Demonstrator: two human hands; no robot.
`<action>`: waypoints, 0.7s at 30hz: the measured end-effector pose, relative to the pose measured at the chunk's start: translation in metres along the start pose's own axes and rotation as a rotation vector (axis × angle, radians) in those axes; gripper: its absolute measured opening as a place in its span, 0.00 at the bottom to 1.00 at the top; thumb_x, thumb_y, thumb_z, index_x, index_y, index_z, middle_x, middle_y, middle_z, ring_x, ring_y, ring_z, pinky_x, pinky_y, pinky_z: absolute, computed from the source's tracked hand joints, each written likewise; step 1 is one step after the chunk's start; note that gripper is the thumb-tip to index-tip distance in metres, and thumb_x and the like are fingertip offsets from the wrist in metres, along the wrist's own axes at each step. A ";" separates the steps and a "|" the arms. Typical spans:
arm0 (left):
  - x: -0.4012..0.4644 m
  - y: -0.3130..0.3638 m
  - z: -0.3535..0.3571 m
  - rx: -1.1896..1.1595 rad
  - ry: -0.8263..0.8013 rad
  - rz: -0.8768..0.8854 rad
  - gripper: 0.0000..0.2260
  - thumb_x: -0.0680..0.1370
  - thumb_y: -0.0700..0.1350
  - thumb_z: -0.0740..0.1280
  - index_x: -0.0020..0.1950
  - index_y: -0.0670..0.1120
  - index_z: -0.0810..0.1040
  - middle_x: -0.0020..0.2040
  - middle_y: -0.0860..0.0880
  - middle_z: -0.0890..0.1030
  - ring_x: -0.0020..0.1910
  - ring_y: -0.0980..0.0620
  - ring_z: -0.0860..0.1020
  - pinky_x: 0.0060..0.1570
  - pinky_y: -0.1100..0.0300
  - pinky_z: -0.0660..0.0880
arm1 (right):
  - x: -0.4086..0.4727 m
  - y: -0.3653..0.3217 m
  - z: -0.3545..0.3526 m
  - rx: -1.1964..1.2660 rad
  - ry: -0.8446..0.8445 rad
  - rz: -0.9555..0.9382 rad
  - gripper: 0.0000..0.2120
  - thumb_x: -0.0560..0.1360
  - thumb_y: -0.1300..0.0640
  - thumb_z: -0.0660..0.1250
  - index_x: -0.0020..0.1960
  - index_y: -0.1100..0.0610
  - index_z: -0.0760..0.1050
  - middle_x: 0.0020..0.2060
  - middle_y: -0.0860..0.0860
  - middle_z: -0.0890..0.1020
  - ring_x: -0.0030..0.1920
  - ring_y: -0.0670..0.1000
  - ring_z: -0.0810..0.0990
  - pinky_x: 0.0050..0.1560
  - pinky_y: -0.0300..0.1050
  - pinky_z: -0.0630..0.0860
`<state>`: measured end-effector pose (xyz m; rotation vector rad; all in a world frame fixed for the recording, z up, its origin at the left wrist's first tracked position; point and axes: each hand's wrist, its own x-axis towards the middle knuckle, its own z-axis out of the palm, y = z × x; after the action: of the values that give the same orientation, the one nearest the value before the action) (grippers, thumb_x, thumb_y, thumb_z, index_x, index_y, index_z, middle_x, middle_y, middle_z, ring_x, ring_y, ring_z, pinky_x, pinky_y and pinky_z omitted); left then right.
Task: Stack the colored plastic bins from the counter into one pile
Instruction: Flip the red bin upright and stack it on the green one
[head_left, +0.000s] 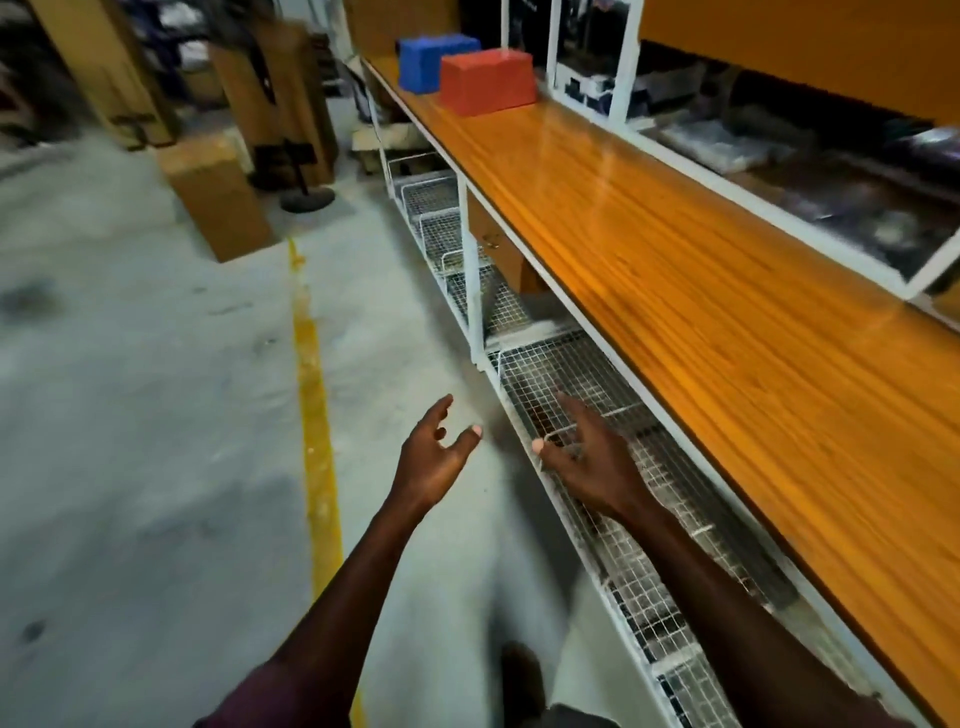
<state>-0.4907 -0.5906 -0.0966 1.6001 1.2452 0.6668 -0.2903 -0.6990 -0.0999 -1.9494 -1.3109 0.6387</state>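
Note:
A red plastic bin (487, 82) sits upside down on the long orange wooden counter (701, 270), far down its length. Just behind it, touching or nearly so, stands a blue bin (428, 62), also upside down. My left hand (434, 457) is stretched out in front of me over the floor, fingers spread and holding nothing. My right hand (587, 452) reaches forward above the wire shelf, fingers spread and empty. Both hands are well short of the bins.
A white wire-mesh shelf (587, 374) runs below the counter on white posts. Glass-fronted white cabinets (779, 171) line the counter's back. A yellow floor line (311, 395) runs along the concrete aisle. Cardboard boxes (218, 197) and a round-based stand (307, 195) sit ahead on the left.

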 end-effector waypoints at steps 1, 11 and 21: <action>0.016 0.004 -0.002 -0.002 0.007 -0.004 0.29 0.77 0.52 0.73 0.77 0.53 0.68 0.73 0.48 0.73 0.66 0.48 0.76 0.65 0.52 0.74 | 0.019 -0.006 0.001 0.004 -0.014 -0.006 0.37 0.79 0.41 0.71 0.82 0.47 0.59 0.79 0.54 0.67 0.74 0.58 0.71 0.70 0.63 0.74; 0.202 0.012 -0.050 -0.046 0.097 -0.089 0.32 0.78 0.54 0.72 0.79 0.55 0.64 0.75 0.48 0.71 0.67 0.49 0.74 0.64 0.55 0.73 | 0.230 -0.052 0.038 -0.008 -0.117 -0.008 0.38 0.77 0.39 0.71 0.82 0.45 0.58 0.78 0.54 0.68 0.74 0.57 0.72 0.70 0.62 0.73; 0.429 -0.002 -0.131 -0.096 0.089 -0.107 0.32 0.77 0.52 0.72 0.79 0.54 0.64 0.75 0.48 0.71 0.68 0.47 0.74 0.63 0.56 0.73 | 0.461 -0.100 0.113 -0.021 -0.145 0.040 0.41 0.75 0.35 0.70 0.82 0.46 0.58 0.77 0.55 0.71 0.73 0.58 0.74 0.68 0.62 0.76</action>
<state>-0.4620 -0.1432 -0.1055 1.4285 1.3337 0.7254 -0.2608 -0.2151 -0.1042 -1.9817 -1.3736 0.8022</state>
